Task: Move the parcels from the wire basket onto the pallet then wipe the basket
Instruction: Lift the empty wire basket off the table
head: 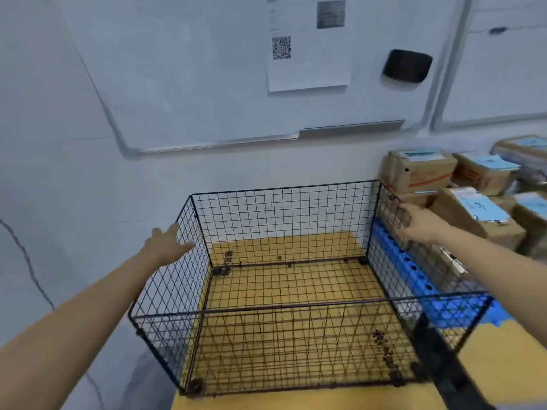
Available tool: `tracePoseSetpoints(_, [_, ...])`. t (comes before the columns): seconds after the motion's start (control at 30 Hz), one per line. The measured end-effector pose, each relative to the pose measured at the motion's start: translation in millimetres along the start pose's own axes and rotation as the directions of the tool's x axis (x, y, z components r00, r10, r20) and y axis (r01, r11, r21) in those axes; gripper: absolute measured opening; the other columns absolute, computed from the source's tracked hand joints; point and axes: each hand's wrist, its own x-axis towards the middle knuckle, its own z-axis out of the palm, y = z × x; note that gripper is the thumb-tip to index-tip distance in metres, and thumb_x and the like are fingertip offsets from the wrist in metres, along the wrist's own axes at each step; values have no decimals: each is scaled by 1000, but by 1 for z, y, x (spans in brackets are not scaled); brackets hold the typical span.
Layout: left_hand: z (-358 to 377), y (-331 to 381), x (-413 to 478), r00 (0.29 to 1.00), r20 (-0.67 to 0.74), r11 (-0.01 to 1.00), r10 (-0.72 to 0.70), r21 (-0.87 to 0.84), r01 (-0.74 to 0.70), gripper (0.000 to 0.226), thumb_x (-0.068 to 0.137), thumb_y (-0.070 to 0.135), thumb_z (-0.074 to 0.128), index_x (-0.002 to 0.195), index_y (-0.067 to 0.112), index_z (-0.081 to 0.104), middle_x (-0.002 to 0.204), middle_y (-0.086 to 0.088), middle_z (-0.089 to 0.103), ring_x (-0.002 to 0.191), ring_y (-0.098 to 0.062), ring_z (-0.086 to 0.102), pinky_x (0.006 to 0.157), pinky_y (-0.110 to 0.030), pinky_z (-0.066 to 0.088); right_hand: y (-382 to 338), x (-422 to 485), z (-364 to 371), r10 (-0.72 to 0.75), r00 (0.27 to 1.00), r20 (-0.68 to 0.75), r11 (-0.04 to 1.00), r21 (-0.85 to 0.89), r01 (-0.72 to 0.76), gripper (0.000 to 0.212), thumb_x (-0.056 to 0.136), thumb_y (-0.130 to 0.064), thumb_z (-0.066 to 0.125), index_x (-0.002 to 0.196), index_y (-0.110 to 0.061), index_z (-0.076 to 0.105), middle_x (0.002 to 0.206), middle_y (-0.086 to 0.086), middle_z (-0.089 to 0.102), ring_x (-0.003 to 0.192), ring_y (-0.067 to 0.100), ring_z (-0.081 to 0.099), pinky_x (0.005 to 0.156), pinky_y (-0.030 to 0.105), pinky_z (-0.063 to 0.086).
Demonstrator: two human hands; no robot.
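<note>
The black wire basket (284,306) stands on a yellow surface, and no parcel lies inside it. My left hand (165,242) reaches with straight, spread fingers to the top of the basket's left wall, at or just short of the wire. My right hand (421,224) is at the right wall, its fingers curled over that wall's top rim and partly seen through the mesh. Several brown cardboard parcels (470,214) with blue-and-white labels are stacked to the right on a blue pallet (414,273), close against the basket's right wall.
The yellow surface (497,362) carries the basket and shows at the front right. A black bar (444,353) slants across the basket's front right corner. A whiteboard (207,84) with a paper sheet and a black eraser (407,66) hangs on the wall behind.
</note>
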Motion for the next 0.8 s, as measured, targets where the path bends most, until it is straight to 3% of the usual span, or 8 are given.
tracePoseSetpoints(0.03, [2,-4,2,999,42,999,13,-50,-10,80,90,48,51,150,19,8,148,-27,21,120,-39,47,101,-46,40,-2,-2,0,10,1000,-10,1000,-11,-10,75,84,-18,61,146,-11,20,123,22,55,90,27,56,65,27,40])
tracePoseSetpoints(0.1, [6,-7,2,996,73,980,54,-195,-39,83,88,43,56,151,19,6,142,-28,33,90,-31,59,69,-37,55,-5,-3,2,21,999,-29,999,-26,-21,73,83,-18,59,146,-13,22,135,20,48,111,32,54,77,28,43])
tracePoseSetpoints(0.17, [6,-6,2,995,84,921,62,-389,-25,85,87,36,62,150,22,7,143,-23,35,93,-30,55,54,-31,55,-8,-2,2,27,998,-54,999,-20,-28,71,80,-16,58,145,-17,27,140,16,44,116,30,51,88,32,47])
tracePoseSetpoints(0.27, [3,-8,2,992,102,862,68,-507,-7,81,85,28,66,149,22,16,141,-21,36,109,-35,51,56,-33,54,-15,-3,2,47,997,-63,998,33,-45,70,79,-15,60,142,-21,32,138,12,47,105,28,57,87,36,50])
tracePoseSetpoints(0.43, [2,-23,-9,998,65,803,25,-596,19,74,83,22,69,146,24,29,137,-20,38,103,-31,49,53,-29,49,-30,-4,1,-8,998,-69,996,93,15,68,81,-13,64,141,-16,34,137,14,48,111,32,56,93,38,44])
tracePoseSetpoints(0.67, [-9,-74,-51,993,-28,742,-118,-667,69,70,81,22,71,143,27,37,125,-15,41,95,-28,49,55,-29,50,-83,1,2,-214,977,-17,976,26,214,67,81,-18,67,140,-14,36,142,12,42,122,31,48,100,36,38])
tracePoseSetpoints(0.8, [-20,-106,-90,970,-87,714,-228,-692,106,64,82,22,70,139,26,41,138,-19,41,105,-28,48,55,-27,49,-123,1,7,-354,935,10,935,-2,354,65,83,-22,66,139,-13,36,147,7,37,127,29,43,103,37,34])
